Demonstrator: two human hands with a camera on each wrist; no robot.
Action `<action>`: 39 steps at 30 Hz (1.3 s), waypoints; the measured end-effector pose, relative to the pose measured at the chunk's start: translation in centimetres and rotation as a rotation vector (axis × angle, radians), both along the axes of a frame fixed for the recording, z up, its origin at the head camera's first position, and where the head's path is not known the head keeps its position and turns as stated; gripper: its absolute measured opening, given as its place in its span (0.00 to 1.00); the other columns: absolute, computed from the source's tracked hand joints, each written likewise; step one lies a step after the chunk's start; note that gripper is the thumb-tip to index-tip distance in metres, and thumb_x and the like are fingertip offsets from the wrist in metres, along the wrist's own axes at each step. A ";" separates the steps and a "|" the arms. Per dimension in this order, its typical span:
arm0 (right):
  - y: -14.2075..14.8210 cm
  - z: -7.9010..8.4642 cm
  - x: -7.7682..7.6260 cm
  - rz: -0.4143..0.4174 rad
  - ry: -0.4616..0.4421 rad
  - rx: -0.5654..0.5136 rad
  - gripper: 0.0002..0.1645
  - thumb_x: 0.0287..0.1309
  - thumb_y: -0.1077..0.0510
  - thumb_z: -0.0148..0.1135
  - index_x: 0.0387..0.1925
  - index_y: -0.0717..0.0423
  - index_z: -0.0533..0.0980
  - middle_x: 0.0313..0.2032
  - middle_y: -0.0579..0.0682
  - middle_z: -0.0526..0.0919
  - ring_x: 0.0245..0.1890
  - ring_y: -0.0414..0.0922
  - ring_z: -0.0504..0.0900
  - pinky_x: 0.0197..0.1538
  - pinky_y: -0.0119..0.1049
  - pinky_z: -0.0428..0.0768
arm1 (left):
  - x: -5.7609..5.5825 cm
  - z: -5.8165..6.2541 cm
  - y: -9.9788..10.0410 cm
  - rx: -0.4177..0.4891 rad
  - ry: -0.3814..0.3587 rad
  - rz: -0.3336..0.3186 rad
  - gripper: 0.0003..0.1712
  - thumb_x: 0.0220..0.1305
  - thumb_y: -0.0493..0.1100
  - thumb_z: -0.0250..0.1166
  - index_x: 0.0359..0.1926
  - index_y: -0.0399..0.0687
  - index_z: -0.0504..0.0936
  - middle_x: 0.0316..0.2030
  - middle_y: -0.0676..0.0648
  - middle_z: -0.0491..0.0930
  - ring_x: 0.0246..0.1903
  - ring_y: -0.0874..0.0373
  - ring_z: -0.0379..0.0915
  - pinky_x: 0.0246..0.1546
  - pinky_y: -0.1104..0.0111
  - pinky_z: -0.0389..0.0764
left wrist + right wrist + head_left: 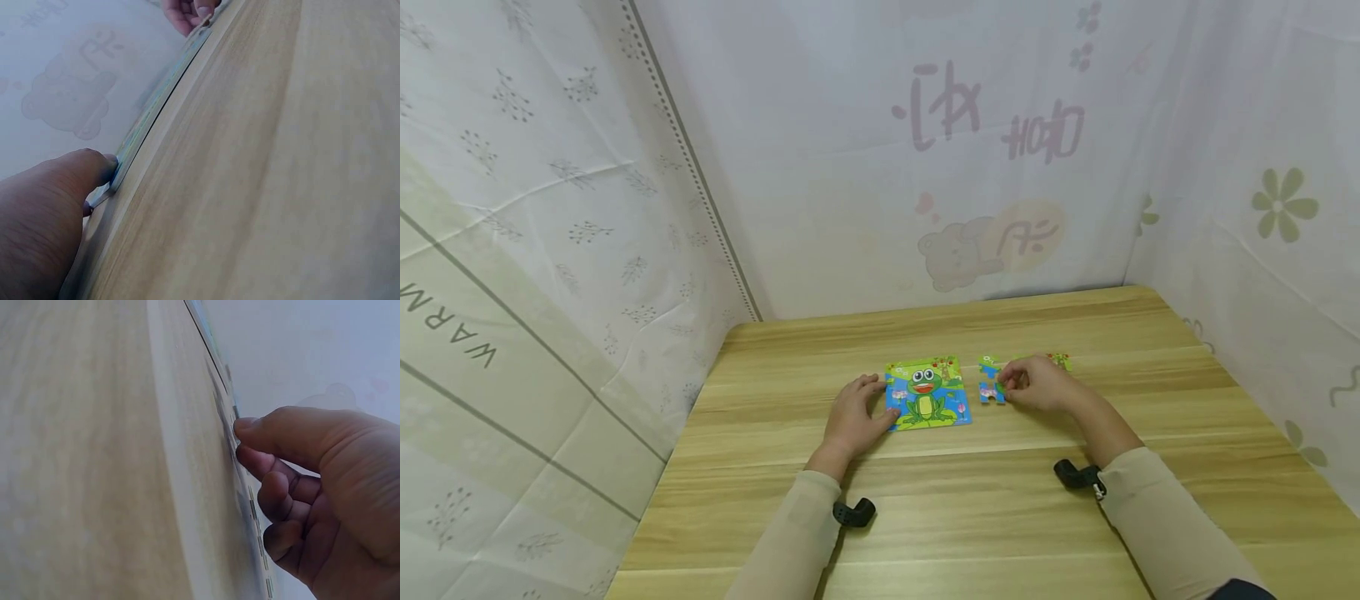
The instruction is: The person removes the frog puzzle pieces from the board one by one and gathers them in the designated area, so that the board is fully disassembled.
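A square frog puzzle (927, 408) lies flat on the wooden table, its picture green and blue. My left hand (855, 417) rests at its left side, the thumb (100, 167) on the near left corner and the fingers by the upper left edge. To the right of the puzzle are loose jigsaw pieces, among them a blue and pink piece (991, 393) and a green and blue one (988, 365). My right hand (1037, 383) is over these pieces, thumb and forefinger pinching a small puzzle piece mostly hidden by the fingertips (245, 424).
Another green piece with red dots (1060, 361) lies beyond the right hand. The wooden table (940, 517) ends at a pale printed curtain (850, 167) behind, with curtains on both sides too. A black wrist camera (853, 512) sits on each forearm.
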State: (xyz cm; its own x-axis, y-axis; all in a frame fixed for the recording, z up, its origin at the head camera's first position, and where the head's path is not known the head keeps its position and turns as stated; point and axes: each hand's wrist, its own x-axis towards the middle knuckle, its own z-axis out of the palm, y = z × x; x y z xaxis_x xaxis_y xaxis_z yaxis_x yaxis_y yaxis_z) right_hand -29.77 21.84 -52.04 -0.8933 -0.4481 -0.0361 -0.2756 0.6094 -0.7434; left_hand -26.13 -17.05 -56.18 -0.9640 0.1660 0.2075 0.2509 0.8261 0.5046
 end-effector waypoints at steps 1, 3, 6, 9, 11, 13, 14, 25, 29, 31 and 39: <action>0.0 -0.1 0.0 -0.001 -0.003 -0.001 0.11 0.65 0.63 0.71 0.48 0.57 0.84 0.36 0.48 0.82 0.30 0.45 0.77 0.32 0.33 0.80 | 0.0 0.0 0.0 -0.001 0.001 0.000 0.34 0.65 0.63 0.72 0.67 0.56 0.81 0.73 0.51 0.70 0.76 0.49 0.58 0.77 0.52 0.61; 0.0 -0.1 0.0 -0.004 -0.006 -0.002 0.11 0.65 0.64 0.71 0.48 0.57 0.84 0.36 0.48 0.82 0.31 0.45 0.77 0.33 0.33 0.80 | 0.0 0.0 0.0 0.000 0.003 0.000 0.34 0.65 0.62 0.72 0.67 0.56 0.81 0.73 0.51 0.70 0.76 0.49 0.59 0.77 0.52 0.61; 0.0 -0.2 0.0 -0.005 -0.005 -0.005 0.11 0.64 0.65 0.71 0.48 0.58 0.83 0.36 0.48 0.82 0.32 0.46 0.78 0.34 0.33 0.81 | 0.1 0.0 0.0 0.006 0.003 0.000 0.33 0.65 0.62 0.72 0.67 0.55 0.81 0.73 0.51 0.70 0.76 0.49 0.59 0.77 0.51 0.61; 0.0 -0.2 0.0 -0.008 -0.002 -0.008 0.11 0.64 0.66 0.71 0.47 0.59 0.83 0.36 0.48 0.82 0.32 0.46 0.78 0.35 0.33 0.82 | 0.1 0.0 0.0 0.010 0.002 -0.001 0.33 0.65 0.62 0.72 0.67 0.56 0.81 0.73 0.51 0.70 0.76 0.49 0.58 0.77 0.50 0.61; 0.0 -0.3 0.0 -0.011 0.003 -0.008 0.11 0.64 0.66 0.71 0.47 0.59 0.83 0.36 0.48 0.82 0.32 0.46 0.78 0.36 0.33 0.82 | 0.1 0.0 0.0 0.011 0.001 -0.001 0.34 0.65 0.62 0.72 0.67 0.56 0.81 0.73 0.51 0.70 0.76 0.49 0.58 0.77 0.50 0.60; 0.0 -0.4 -0.1 -0.013 0.005 -0.009 0.11 0.64 0.66 0.70 0.48 0.60 0.83 0.36 0.48 0.82 0.32 0.46 0.78 0.36 0.33 0.82 | 0.1 0.0 0.0 0.010 0.002 -0.003 0.34 0.65 0.62 0.72 0.67 0.56 0.81 0.73 0.51 0.70 0.77 0.49 0.58 0.77 0.50 0.60; 0.0 -0.4 -0.1 -0.013 0.005 -0.010 0.11 0.64 0.66 0.70 0.48 0.60 0.83 0.36 0.48 0.82 0.32 0.46 0.78 0.36 0.33 0.82 | 0.1 0.0 0.0 0.010 0.002 -0.003 0.34 0.65 0.62 0.71 0.67 0.55 0.81 0.73 0.51 0.70 0.77 0.49 0.58 0.77 0.50 0.60; 0.1 -0.8 -0.4 -0.022 -0.005 -0.033 0.11 0.64 0.67 0.70 0.48 0.60 0.84 0.36 0.49 0.83 0.34 0.46 0.79 0.37 0.33 0.83 | -0.1 -0.3 0.0 0.004 0.009 -0.007 0.34 0.65 0.63 0.72 0.67 0.55 0.81 0.73 0.51 0.71 0.76 0.48 0.59 0.76 0.50 0.62; 0.2 -0.8 -0.4 -0.021 0.002 -0.030 0.11 0.64 0.67 0.70 0.48 0.61 0.84 0.36 0.49 0.83 0.34 0.46 0.79 0.36 0.33 0.82 | -0.1 -0.3 -0.1 0.010 0.027 -0.014 0.34 0.64 0.62 0.72 0.66 0.54 0.81 0.72 0.50 0.71 0.75 0.47 0.60 0.75 0.48 0.63; 0.2 -0.9 -0.5 -0.020 0.009 -0.025 0.11 0.64 0.67 0.70 0.48 0.61 0.84 0.36 0.49 0.83 0.34 0.46 0.79 0.36 0.32 0.82 | -0.1 -0.3 -0.1 0.011 0.027 -0.015 0.34 0.64 0.62 0.72 0.66 0.54 0.81 0.72 0.50 0.72 0.75 0.47 0.60 0.75 0.48 0.63; 0.1 -0.8 -0.5 -0.017 0.020 -0.021 0.10 0.64 0.67 0.69 0.47 0.61 0.84 0.35 0.49 0.83 0.35 0.46 0.79 0.37 0.32 0.82 | -0.1 -0.2 0.0 0.000 0.001 -0.005 0.34 0.65 0.63 0.71 0.67 0.56 0.80 0.73 0.52 0.70 0.76 0.49 0.58 0.77 0.51 0.61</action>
